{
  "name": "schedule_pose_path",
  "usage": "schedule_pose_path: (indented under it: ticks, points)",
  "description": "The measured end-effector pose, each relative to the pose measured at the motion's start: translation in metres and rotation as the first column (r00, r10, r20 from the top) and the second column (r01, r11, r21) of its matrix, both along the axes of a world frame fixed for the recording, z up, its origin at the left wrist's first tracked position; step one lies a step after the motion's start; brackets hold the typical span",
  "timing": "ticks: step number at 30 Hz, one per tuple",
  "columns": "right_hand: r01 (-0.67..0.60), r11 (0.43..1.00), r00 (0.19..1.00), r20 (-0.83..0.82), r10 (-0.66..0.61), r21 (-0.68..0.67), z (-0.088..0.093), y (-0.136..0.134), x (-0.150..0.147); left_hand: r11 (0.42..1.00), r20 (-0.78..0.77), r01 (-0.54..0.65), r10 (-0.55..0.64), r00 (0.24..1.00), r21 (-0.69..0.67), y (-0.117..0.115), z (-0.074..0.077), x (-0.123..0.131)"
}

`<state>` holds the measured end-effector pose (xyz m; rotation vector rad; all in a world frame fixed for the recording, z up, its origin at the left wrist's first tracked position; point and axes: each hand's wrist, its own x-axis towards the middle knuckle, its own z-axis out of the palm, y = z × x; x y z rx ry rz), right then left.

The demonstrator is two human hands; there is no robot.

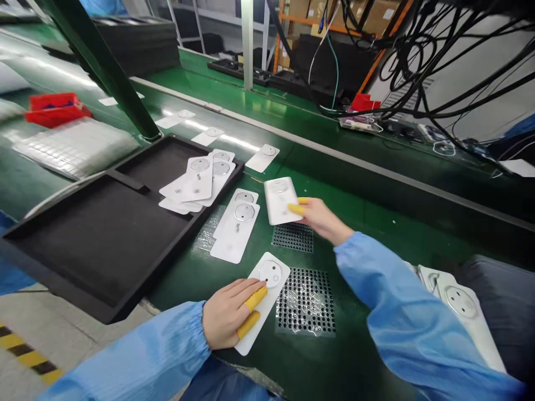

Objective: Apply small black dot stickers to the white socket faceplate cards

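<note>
My left hand (230,314), with yellow finger cots, lies flat on a white socket faceplate (267,289) on the green belt, fingers stretched over its lower half. My right hand (320,218), also in yellow cots, pinches the right edge of a thicker white socket body (278,199) further up the belt. Two overlapping white faceplates (236,225) lie between the two hands and the black tray. Several more faceplates (196,184) are piled on the tray's right end.
A black foam tray (100,239) fills the left. Two perforated sticker sheets (305,301) lie on the belt (359,184) by my hands. More plates rest further up the belt, socket parts (460,306) at right. A red bin (56,107) sits far left, cables hang upper right.
</note>
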<state>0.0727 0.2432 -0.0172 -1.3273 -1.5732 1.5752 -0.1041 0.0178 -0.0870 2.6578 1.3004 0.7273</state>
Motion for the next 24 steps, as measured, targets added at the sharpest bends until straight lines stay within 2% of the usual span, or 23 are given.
schedule_pose_path:
  ticks: [3,6,8,11,13,14,16,17,19,21,23,24]
  points:
    - [-0.222,0.975,0.967,0.134,0.218,0.018,-0.023,-0.029,-0.051,1.000,0.057,0.003,-0.004,0.998,0.014,0.000,-0.003,-0.002]
    - [-0.301,0.947,0.923,0.286,0.258,0.116,-0.029,-0.039,-0.065,0.998,0.090,0.061,-0.062,0.994,0.009,0.001,-0.004,-0.009]
    - [-0.317,0.929,0.904,0.356,0.235,0.192,-0.022,-0.042,-0.049,0.993,0.084,0.109,-0.105,0.991,-0.034,0.001,-0.004,-0.015]
    - [-0.317,0.884,0.860,0.498,0.115,0.343,-0.007,-0.058,0.009,0.979,0.052,0.147,-0.140,0.989,-0.142,0.001,-0.001,-0.024]
    - [-0.404,0.734,0.666,0.726,-0.173,0.546,-0.003,-0.080,0.059,0.969,0.057,0.153,-0.144,0.988,-0.192,0.001,0.002,-0.030]
    - [-0.450,0.695,0.533,0.793,-0.294,0.560,-0.004,-0.092,0.083,0.965,0.072,0.154,-0.142,0.987,-0.212,0.001,0.004,-0.032]
    - [-0.486,0.700,0.292,0.852,-0.434,0.523,-0.013,-0.116,0.124,0.959,0.110,0.160,-0.138,0.984,-0.234,0.001,0.007,-0.036]
    - [-0.494,0.717,0.247,0.870,-0.426,0.491,-0.019,-0.125,0.139,0.958,0.129,0.163,-0.136,0.982,-0.237,0.001,0.008,-0.037]
    - [-0.447,0.744,0.268,0.868,-0.418,0.496,-0.031,-0.136,0.157,0.958,0.156,0.159,-0.123,0.980,-0.240,0.002,0.009,-0.038]
    - [-0.324,0.774,0.362,0.827,-0.430,0.544,-0.038,-0.137,0.162,0.961,0.177,0.137,-0.095,0.980,-0.242,0.001,0.008,-0.038]
    - [-0.090,0.816,0.481,0.742,-0.466,0.571,-0.036,-0.133,0.157,0.965,0.214,0.119,-0.069,0.974,-0.233,0.000,0.005,-0.036]
    - [0.052,0.840,0.551,0.685,-0.475,0.541,-0.032,-0.131,0.153,0.966,0.233,0.113,-0.057,0.971,-0.232,-0.001,0.004,-0.036]
